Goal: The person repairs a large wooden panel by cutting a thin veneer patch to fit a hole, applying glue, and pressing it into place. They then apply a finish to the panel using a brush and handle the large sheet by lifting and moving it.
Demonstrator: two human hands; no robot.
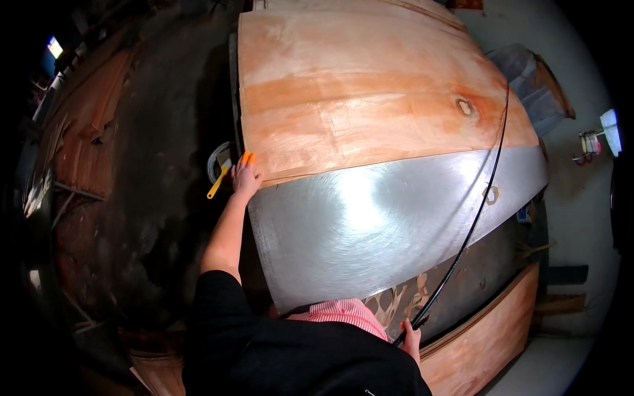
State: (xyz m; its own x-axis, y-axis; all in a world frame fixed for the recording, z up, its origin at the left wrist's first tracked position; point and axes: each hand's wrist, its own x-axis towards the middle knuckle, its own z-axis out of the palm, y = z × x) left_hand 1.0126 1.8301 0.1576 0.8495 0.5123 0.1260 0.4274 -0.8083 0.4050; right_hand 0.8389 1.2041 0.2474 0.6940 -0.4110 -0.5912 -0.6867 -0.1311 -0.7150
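My left hand (246,179), orange covers on its fingertips, lies with fingers stretched at the near left corner of a wood veneer sheet (370,79). The sheet is tan with reddish bands and a knot hole at the right. Low at the right, my right hand (411,339) is closed round the thick end of a long thin black rod (470,232). The rod reaches up and away over a bare shiny metal tabletop (317,244) and the veneer's right part. Beside my left hand is a yellow-handled flat-bladed scraper (214,187).
A pale round coil or ring (214,164) sits by the scraper. Stacked veneer (489,336) lies at the near right, more reddish sheets (92,138) at the far left. Plastic-wrapped material (528,82) stands beyond the table's right side. Scraps (396,303) litter the floor.
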